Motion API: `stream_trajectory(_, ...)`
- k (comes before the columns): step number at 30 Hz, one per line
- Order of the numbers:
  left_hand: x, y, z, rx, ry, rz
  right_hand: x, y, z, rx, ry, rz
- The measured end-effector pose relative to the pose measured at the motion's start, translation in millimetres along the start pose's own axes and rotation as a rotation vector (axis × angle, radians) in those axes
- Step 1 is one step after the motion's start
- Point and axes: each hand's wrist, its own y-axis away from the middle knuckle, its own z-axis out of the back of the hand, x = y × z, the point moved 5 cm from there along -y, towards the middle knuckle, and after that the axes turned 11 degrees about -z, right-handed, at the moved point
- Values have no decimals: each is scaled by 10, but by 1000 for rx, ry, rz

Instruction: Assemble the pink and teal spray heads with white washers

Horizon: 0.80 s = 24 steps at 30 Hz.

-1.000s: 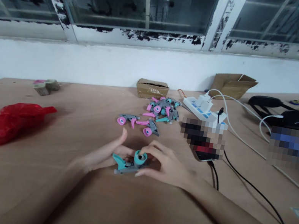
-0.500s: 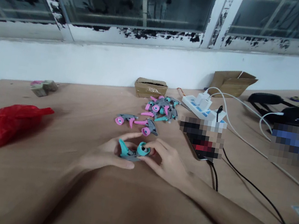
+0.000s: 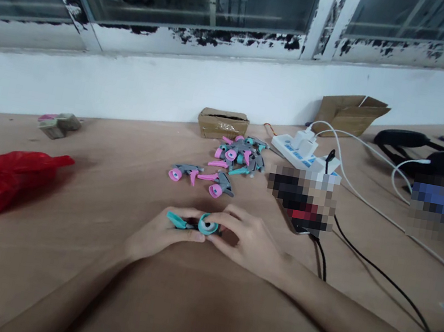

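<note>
Between both hands, just above the near part of the table, is a teal and grey trigger spray head (image 3: 208,225). Its round teal collar faces me and its teal trigger points left. My left hand (image 3: 162,234) grips the body from the left, thumb in front and fingers behind. From the right, my right hand (image 3: 249,239) has its fingertips closed on the collar. Part of the grey body is hidden by my fingers. Beyond the hands lie two pink and grey spray heads (image 3: 218,186), with a heap of pink, teal and grey ones (image 3: 244,157) behind them.
A small cardboard box (image 3: 222,126) stands by the wall behind the heap, and an open carton (image 3: 349,115) is farther right. A power strip (image 3: 298,156) with cables and a partly blurred phone (image 3: 301,205) lie right. At left is a red plastic bag (image 3: 8,180).
My left fingers and thumb have closed more tightly around the spray head. It has turned so that its collar faces me more and its grey body shows less. The view has shifted slightly.
</note>
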Motion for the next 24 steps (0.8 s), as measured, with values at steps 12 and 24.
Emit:
stream_trajectory(12,-24,-12,-31,50,-47,-87,51,-25,28,117,85,-29)
stream_trajectory(24,-60,-9,-67,63,-32,-52,56,-10,-32,225,47,-93)
